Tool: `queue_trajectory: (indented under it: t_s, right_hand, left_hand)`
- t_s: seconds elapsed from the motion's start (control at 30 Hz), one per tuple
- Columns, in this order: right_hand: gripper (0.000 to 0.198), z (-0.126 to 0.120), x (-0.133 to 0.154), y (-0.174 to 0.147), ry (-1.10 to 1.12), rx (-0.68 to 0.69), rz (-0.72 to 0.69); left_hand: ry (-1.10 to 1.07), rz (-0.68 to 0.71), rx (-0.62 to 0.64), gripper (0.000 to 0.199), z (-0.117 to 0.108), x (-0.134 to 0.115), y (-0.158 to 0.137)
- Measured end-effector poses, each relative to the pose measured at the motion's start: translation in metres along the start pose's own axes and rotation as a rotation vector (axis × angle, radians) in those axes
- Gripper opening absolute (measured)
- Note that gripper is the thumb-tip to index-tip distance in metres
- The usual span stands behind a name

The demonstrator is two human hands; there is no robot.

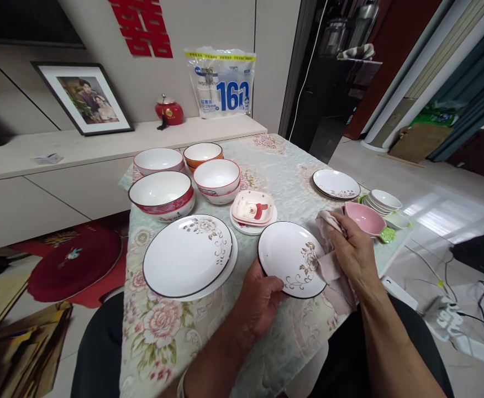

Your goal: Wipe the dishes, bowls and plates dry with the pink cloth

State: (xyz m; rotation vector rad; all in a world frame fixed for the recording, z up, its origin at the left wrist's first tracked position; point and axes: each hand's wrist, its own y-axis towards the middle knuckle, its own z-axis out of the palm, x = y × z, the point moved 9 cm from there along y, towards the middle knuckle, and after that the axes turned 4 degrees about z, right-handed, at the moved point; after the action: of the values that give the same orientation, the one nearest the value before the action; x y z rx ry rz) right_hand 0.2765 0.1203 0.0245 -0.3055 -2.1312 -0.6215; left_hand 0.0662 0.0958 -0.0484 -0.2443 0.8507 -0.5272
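Observation:
My left hand [262, 296] grips the near left rim of a white plate [285, 257] with a dark edge and brown flowers, thumb on top. At the plate's right side, my right hand [352, 246] is closed on a pale pink cloth [331, 265], which touches the rim and hangs below it. Left of the held plate lies a larger flowered plate [179, 260], stacked on a white plate [230, 265]. Just beyond sit small square bear-patterned dishes [253, 205] on round white plates. Close to my right hand is a pink bowl [364, 218].
Stacked bowls [161, 188] fill the table's far left. More flowered plates [335, 182] and small white bowls [385, 199] stand along the right edge of the flowered tablecloth [163, 323]. Behind, a white cabinet [151, 135] bears a framed photo, red jar and plastic bag.

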Motion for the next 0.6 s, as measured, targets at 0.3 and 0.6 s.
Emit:
queue_trajectory:
  t_s: [0.3,0.6]
  right_hand:
    - [0.034,0.050,0.027,-0.026,-0.274,0.379,-0.276]
    - [0.030,0.074,0.059,-0.054,-0.206,0.709,-0.299]
  left_hand:
    - [0.002,-0.006,0.018,0.082,0.007,-0.002,-0.004]
    - [-0.010,0.023,0.062,0.070,0.010,-0.004,-0.002]
